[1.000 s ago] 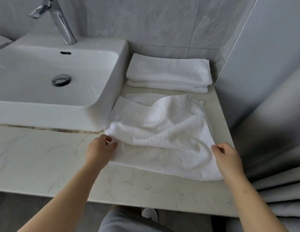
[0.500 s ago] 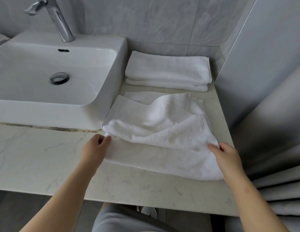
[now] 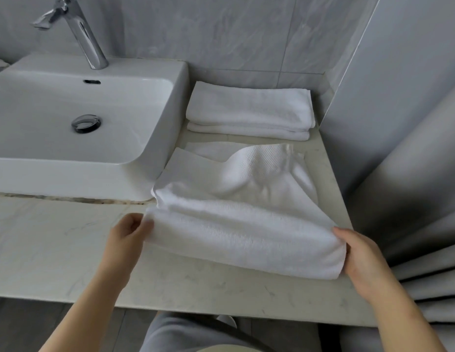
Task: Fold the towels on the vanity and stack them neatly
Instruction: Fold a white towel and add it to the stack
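A thick white terry towel [image 3: 246,224], its waffle-weave flap humped at the back, lies half-folded on the pale marble vanity top [image 3: 56,250] beside the white basin [image 3: 145,171]. The left hand [image 3: 127,235] pinches its near left corner with curled fingers; the right hand [image 3: 361,257] grips its right fold.

On your table [image 3: 56,245], the sink [image 3: 145,72] sits to the left. Right of it, the towel stack [image 3: 249,110] lies at the back; the loose towel [image 3: 241,229] lies before it, nearer you.
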The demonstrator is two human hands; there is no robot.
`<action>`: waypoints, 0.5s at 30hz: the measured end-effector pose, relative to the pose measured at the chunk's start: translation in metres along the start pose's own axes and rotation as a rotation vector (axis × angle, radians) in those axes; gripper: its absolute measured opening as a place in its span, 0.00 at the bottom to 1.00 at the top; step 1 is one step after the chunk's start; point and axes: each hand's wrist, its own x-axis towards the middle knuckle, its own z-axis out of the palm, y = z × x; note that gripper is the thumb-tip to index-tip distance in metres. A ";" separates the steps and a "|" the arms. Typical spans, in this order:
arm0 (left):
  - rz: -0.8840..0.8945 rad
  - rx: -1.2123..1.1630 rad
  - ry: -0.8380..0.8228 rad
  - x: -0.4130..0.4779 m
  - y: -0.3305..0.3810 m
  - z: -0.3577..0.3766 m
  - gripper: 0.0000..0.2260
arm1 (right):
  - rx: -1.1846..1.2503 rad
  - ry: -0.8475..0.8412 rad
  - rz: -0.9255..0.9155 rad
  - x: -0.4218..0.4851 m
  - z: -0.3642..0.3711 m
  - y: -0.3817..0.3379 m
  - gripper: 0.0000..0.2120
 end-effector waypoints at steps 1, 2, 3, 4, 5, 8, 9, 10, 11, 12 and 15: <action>-0.062 0.035 -0.052 0.001 -0.001 -0.005 0.07 | -0.024 -0.025 0.025 -0.002 0.000 0.002 0.10; -0.115 0.059 -0.086 0.003 -0.003 -0.008 0.13 | -0.059 -0.039 0.036 -0.003 0.001 0.003 0.10; -0.154 0.083 -0.106 0.005 -0.004 -0.010 0.18 | -0.111 -0.042 0.037 -0.004 0.001 0.003 0.12; -0.170 0.118 -0.112 0.006 -0.003 -0.009 0.20 | -0.169 -0.034 0.034 -0.004 0.002 0.003 0.15; -0.165 0.161 -0.116 0.008 -0.002 -0.007 0.18 | -0.213 -0.021 0.022 -0.005 0.003 0.002 0.19; -0.122 0.171 -0.130 0.008 0.007 -0.002 0.08 | -0.232 -0.030 0.005 -0.004 0.002 0.000 0.17; -0.133 0.123 -0.134 0.006 0.010 -0.004 0.09 | -0.208 -0.042 0.023 -0.004 0.000 0.000 0.13; -0.154 0.083 -0.128 0.004 0.010 -0.007 0.09 | -0.198 -0.052 0.039 -0.004 -0.002 0.000 0.10; -0.177 0.078 -0.118 0.002 0.011 -0.011 0.08 | -0.210 -0.057 0.050 -0.005 -0.004 0.002 0.08; -0.207 0.122 -0.126 0.000 0.011 -0.015 0.07 | -0.247 -0.061 0.057 -0.005 -0.005 0.004 0.07; -0.260 0.301 -0.176 0.004 0.003 -0.023 0.12 | -0.368 -0.054 0.060 -0.006 -0.003 0.007 0.09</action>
